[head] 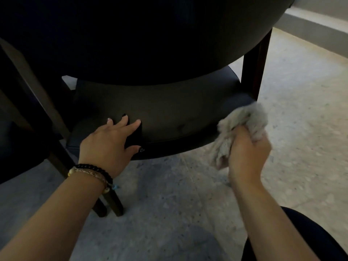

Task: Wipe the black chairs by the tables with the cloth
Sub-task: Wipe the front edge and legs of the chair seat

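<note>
- Big black chair (169, 102) fills my view from behind and low down, its curved backrest dark across the top and the padded seat showing under it
- Speckled pale floor (293, 113) spreads under and to the right of the chair, brighter on the right, with a low grey ledge (310, 25) running along the top right corner
- One dark wooden rear leg (258, 66) of the chair stands at the right; another slanted leg (111, 202) comes down at the left, with a second dark chair (17, 140) just beside it at the left edge
- My left hand (111, 146) is flat against the seat's rear edge, fingers spread and straight, thumb hooked under the rim
- My right hand (248, 153) is clamped on the cloth (243, 125), fingers curled round it
- That cloth is a grey-beige bunch, blurred, sitting at the seat's right rear corner, near the right leg; I can't tell whether it is touching the upholstery
- Black bead bracelet (94, 169) and a gold-toned one sit on my left wrist
- Dark nail polish on some left fingertips
</note>
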Demonstrator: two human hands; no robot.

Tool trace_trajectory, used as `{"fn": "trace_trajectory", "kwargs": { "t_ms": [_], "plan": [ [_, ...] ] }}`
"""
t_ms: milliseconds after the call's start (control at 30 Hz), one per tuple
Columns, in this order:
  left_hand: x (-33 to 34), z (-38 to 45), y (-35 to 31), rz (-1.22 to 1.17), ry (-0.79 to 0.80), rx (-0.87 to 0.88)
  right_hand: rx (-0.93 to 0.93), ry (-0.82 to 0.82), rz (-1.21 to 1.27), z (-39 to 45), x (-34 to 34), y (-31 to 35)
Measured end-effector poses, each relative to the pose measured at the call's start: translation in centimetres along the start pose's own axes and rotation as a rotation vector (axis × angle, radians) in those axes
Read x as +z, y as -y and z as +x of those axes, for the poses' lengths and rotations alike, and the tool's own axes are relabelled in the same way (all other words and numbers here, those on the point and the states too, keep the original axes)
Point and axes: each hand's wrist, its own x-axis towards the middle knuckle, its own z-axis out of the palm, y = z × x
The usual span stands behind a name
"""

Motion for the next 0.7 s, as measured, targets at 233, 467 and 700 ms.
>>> {"fn": "trace_trajectory", "kwargs": {
  "t_ms": [233,467,700],
  "plan": [
    [0.3,-0.1,-0.3,0.003,-0.013,-0.011,-0.681,0.178,-0.869,4.7,4.8,-2.4],
    [-0.2,0.1,0.0,-0.039,-0.045,-0.026,-1.053,0.488,-0.694,-2.9,7.2,-3.4],
    [-0.2,-0.6,0.9,-0.167,0.000,-0.030,-1.104,0.605,-0.845,6.7,0.5,-2.4]
  ]
}}
